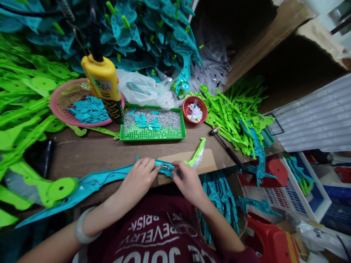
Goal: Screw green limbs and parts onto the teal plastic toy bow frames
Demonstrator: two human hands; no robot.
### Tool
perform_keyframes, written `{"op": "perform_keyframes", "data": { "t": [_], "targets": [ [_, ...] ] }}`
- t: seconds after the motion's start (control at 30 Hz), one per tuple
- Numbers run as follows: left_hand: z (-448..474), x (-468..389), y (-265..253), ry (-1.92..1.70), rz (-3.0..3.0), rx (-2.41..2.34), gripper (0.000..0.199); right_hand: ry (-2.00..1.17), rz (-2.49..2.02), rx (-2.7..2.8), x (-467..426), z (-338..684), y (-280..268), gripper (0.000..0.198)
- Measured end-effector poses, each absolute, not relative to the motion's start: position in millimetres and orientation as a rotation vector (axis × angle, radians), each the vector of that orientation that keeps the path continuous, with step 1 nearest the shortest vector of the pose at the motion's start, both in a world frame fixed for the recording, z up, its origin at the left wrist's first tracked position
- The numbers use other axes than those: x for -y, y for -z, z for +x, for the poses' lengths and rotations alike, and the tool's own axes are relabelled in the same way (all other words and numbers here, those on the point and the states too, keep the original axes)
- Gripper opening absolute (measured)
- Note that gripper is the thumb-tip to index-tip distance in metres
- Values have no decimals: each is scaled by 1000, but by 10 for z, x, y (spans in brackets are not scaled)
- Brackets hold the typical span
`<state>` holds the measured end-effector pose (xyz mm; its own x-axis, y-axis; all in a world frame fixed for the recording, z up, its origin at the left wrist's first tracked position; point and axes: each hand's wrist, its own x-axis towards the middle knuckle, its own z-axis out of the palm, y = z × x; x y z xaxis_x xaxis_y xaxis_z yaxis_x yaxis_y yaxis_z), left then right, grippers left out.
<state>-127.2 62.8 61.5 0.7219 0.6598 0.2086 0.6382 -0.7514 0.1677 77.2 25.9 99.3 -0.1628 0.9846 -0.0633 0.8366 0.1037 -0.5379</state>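
Holding blue shell [109, 176], left grip [143, 171], right grip [188, 179], dark insert [165, 166] between

Seen from the wearer's head, facing forward and down across a table [82, 148]. Left hand [144, 172] and right hand [188, 179] appear close.

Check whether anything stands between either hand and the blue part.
Nothing visible does: the left hand and right hand are both on the blue part. The cardboard lies under part of it, and the green tray and hammer sit apart, beyond the hands.
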Motion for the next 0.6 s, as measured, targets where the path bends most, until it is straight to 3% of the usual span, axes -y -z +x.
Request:
{"op": "perform_keyframes", "data": {
  "t": [0.1,0.33,0.6],
  "targets": [
    [-1273,-645,-631,-409,2852,-1057,28,-547,-1701,2329,-254,922,-1080,20],
    [-1254,-645,-666,-395,2876,-1072,29,92,-1529,2806,-277,865,-1087,23],
    [-1262,-652,-645,-373,2857,-1070,29,-33,-1586,2744,-304,886,-1019,19]
  ]
}}
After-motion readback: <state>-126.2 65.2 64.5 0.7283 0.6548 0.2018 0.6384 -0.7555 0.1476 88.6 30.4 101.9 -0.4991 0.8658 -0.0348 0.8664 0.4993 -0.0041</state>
